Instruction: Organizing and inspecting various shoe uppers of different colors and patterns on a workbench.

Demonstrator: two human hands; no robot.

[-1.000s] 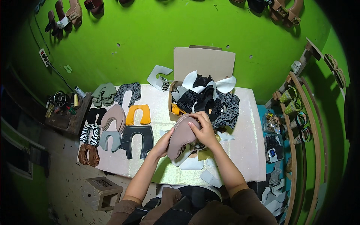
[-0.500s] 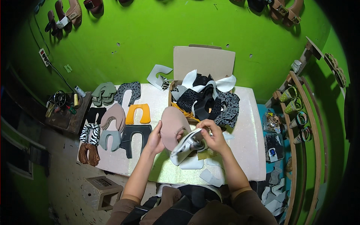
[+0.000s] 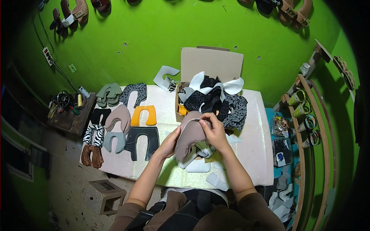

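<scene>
We see mauve shoe-upper pieces (image 3: 189, 137) gripped between the left hand (image 3: 168, 146) and right hand (image 3: 215, 134); splayed toward the latter half a second earlier, they now overlap, apparently regathered.

left hand (image 3: 169, 144) | right hand (image 3: 215, 132) — both holding mauve pieces (image 3: 189, 138) | open box (image 3: 212, 64) — beyond

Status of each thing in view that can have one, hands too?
Left hand: gripping held mauve cutouts
Right hand: gripping their upper right edge
Held mauve cutouts: layered, tilted
Cardboard box: open, heaped full
Sage-green cutouts: stacked
Zebra-print cutouts: laid out
Black U-shaped cutout: lying flat
</scene>
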